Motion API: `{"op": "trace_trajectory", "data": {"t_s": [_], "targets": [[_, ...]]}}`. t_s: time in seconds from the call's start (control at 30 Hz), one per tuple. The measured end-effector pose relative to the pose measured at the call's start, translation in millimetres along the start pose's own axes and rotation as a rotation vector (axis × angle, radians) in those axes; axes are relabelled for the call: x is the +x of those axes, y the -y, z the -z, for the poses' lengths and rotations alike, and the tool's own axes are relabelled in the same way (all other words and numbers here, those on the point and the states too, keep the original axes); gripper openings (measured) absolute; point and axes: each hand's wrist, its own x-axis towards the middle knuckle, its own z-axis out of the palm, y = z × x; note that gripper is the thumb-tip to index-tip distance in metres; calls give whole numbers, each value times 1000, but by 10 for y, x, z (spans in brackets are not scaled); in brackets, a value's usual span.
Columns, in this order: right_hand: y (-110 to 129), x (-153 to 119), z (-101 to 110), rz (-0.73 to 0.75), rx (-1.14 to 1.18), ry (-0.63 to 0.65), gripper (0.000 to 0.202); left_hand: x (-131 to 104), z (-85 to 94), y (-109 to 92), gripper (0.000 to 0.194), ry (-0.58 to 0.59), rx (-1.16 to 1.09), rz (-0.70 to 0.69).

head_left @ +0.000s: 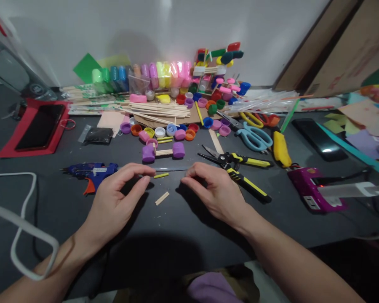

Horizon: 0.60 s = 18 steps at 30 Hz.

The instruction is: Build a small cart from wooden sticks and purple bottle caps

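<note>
My left hand (118,200) hovers over the dark table with thumb and forefinger apart and nothing between them. By its fingertips lies a short yellow-green stick (161,175). My right hand (216,193) is loosely curled opposite, a small gap between thumb and forefinger, apparently holding nothing. Between the hands lies a short pale wooden piece (162,198). Behind them runs a thin clear strip (172,169), its ends partly hidden by my hands. Farther back sits a small dumbbell-like assembly (163,152), with purple caps at both ends of wooden sticks.
A blue glue gun (97,172) lies left of my left hand. Yellow-black pruning shears (236,164) lie open beside my right hand, with blue scissors (255,136) behind. Bottle caps (160,132) and wooden sticks (161,110) spread across the back. A white cable (34,219) loops at left.
</note>
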Motion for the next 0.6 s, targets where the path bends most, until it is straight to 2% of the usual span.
{"op": "trace_trajectory", "data": {"t_s": [0.13, 0.3, 0.37, 0.47, 0.53, 0.6], "targets": [[62, 11, 4, -46, 174, 39, 12, -6, -14, 8, 15, 25, 6, -54], [67, 11, -19, -232, 534, 153, 12, -10, -18, 22, 13, 64, 56, -143], [62, 3, -23, -276, 582, 161, 10, 3, 18, 37, 14, 124, 125, -194], [54, -15, -35, -230, 415, 107, 18, 36, 104, 72, 21, 265, 235, -227], [46, -26, -64, -93, 212, 61, 29, 57, 166, 98, 22, 360, 279, -201], [36, -32, -118, 92, 50, 75, 25, 74, 213, 120, 20, 453, 317, -190]]}}
